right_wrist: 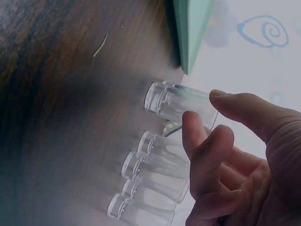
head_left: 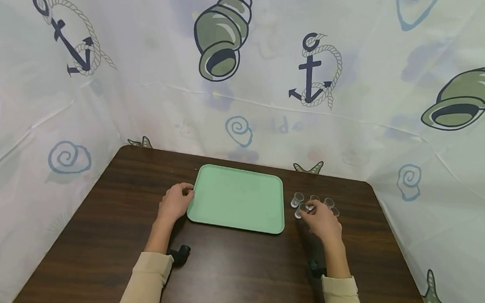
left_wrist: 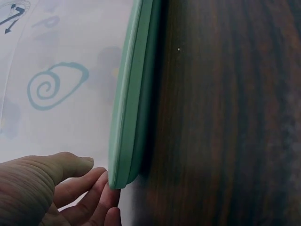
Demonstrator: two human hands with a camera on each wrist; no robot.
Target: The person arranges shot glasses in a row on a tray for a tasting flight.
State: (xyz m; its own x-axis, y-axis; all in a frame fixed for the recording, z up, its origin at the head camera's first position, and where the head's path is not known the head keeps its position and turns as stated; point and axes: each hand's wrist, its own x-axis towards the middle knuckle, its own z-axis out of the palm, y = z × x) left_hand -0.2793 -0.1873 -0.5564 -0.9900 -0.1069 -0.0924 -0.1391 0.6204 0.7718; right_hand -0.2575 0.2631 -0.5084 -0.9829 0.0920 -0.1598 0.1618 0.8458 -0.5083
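Observation:
A light green tray (head_left: 237,199) lies flat on the dark wooden table. My left hand (head_left: 176,202) is at its left edge, fingertips right at the rim; in the left wrist view the fingers (left_wrist: 96,193) are loosely bent by the tray's corner, with the thumb apart from it. To the right of the tray, my right hand (head_left: 322,219) pinches the upper part of a clear shot glass (right_wrist: 176,101) between thumb and fingers. The glass stands upright. Several more clear shot glasses (right_wrist: 157,172) stand close beside it, partly hidden behind the hand in the head view.
The brown table (head_left: 234,273) ends at a white cloth backdrop (head_left: 265,68) printed with shells and anchors, which also hangs along both sides. A black strap mount (head_left: 181,255) shows at the left wrist, and another (head_left: 315,268) at the right.

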